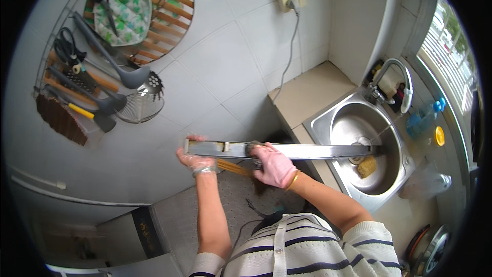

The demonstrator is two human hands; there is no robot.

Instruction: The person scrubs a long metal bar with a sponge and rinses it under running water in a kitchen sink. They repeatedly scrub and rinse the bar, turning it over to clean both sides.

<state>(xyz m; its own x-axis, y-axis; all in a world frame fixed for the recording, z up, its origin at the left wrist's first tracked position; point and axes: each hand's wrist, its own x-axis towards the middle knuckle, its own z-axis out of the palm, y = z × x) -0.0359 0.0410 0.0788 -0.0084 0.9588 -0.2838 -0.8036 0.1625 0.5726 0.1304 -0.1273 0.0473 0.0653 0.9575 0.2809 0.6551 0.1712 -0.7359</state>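
Observation:
A long, narrow metal channel stretches level across the view, its right end over the sink basin. Brownish residue shows inside its left end. My left hand, in a clear plastic glove, grips that end with the thumb and fingers on opposite sides. A pinkish glove covers my right hand, which presses a dark scouring pad, seemingly steel wool, onto the channel left of its middle. The sink is stainless steel, and a yellow-brown sponge lies in it near the drain. A thin stream runs from the faucet.
Ladles, scissors and a mesh strainer hang from a wall rack at left. A plugged cord drops from the wall socket. Bottles stand right of the sink, with a lidded pan lower down. Another cable trails near the floor.

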